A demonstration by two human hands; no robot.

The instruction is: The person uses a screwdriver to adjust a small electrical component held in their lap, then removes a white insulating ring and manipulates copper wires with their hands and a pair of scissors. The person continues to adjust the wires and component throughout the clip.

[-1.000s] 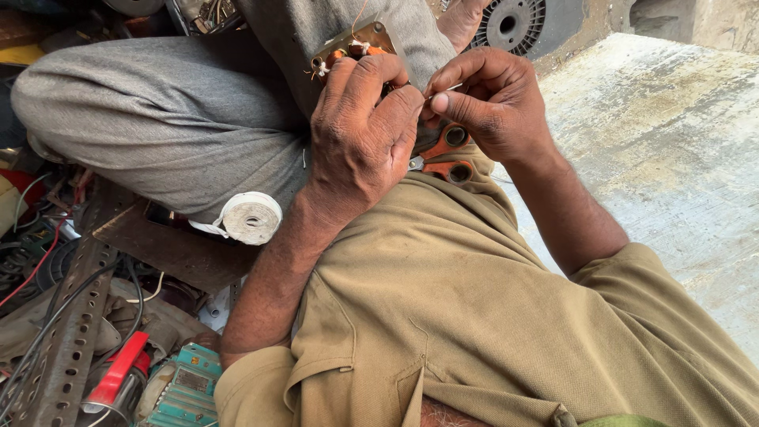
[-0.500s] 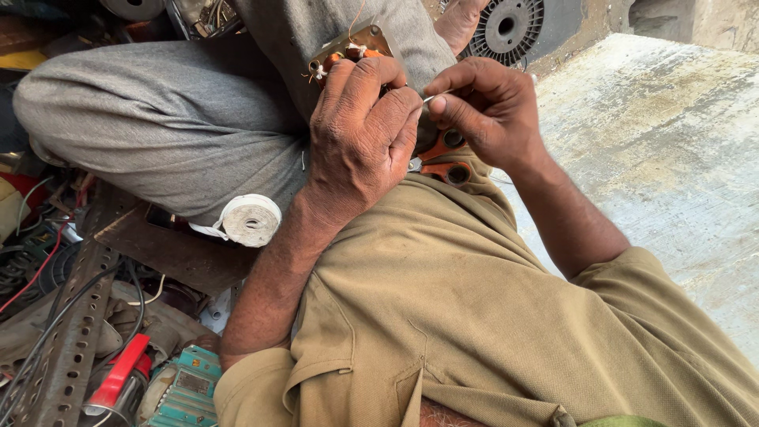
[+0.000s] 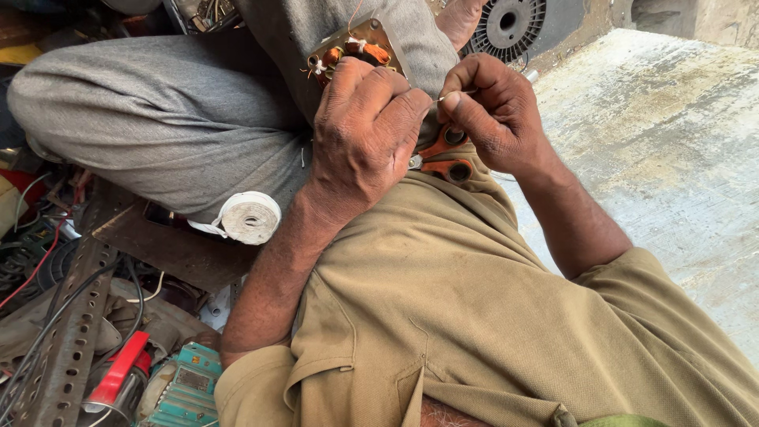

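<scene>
My left hand (image 3: 365,134) is closed around a small metal coil frame (image 3: 353,47) with copper windings and orange insulation, held up against a seated person's grey trousers (image 3: 158,119). My right hand (image 3: 494,111) pinches a thin wire (image 3: 457,94) between thumb and forefinger, just right of the left hand's knuckles. Orange-handled scissors (image 3: 447,158) lie on my khaki clothing (image 3: 474,316) directly below both hands, partly hidden by them.
A roll of white tape (image 3: 249,216) sits by the grey trousers. At lower left lie a perforated metal angle (image 3: 55,340), a red-handled tool (image 3: 118,372), a teal motor housing (image 3: 186,387) and loose cables. A black finned disc (image 3: 506,24) rests on the concrete floor (image 3: 672,142).
Both hands keep their grips. The right hand's fingertips have shifted slightly up along the thin wire; the coil frame stays put.
</scene>
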